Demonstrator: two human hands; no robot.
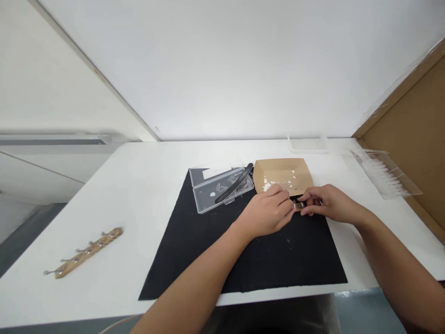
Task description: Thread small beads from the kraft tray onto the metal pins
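My left hand (266, 211) and my right hand (325, 202) meet over the black mat (257, 260), just in front of the brown paper tray (283, 168). Between their fingertips is a small wooden piece with metal parts (298, 206). Both hands are closed around it, the left from its left side and the right from its right side. The fingers cover most of the piece. White bits lie inside the tray, close to the left fingers.
A clear plastic box (205, 200) with clear pieces lies open on the mat, a dark curved file (232, 186) across it. A wooden strip with metal pegs (88, 253) rests at the left. Clear trays (385, 174) stand at the right, near a cardboard panel (413, 125).
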